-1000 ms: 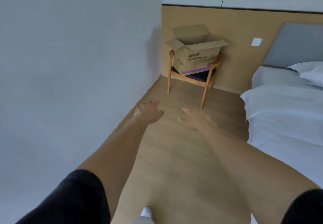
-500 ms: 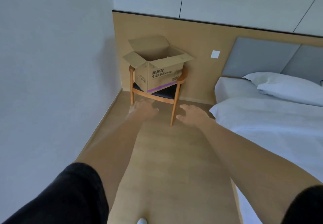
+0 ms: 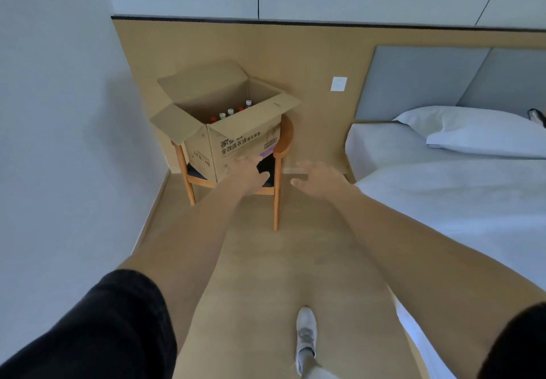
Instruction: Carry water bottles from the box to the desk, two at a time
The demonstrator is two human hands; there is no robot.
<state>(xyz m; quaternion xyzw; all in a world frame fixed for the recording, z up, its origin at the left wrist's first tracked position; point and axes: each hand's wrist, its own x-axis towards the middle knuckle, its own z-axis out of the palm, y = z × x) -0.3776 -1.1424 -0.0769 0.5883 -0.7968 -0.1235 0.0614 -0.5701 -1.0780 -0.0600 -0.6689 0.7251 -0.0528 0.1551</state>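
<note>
The person has walked closer to the box on the chair, so bottle caps inside it now show; left hand and right hand reach nearer the box, and a white shoe has stepped forward

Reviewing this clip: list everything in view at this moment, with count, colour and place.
cardboard box: one, brown, flaps open, on the chair
bottle caps: about five visible, red and white, inside the box
chair: one, wooden, dark seat, in the corner
bed: one, white sheets, right
pillow: one, white, at the grey headboard
wall switch: one, white, on the wood panel
shoe: one, white, on the floor
left hand: empty, fingers relaxed, before the box
right hand: empty, open
</note>
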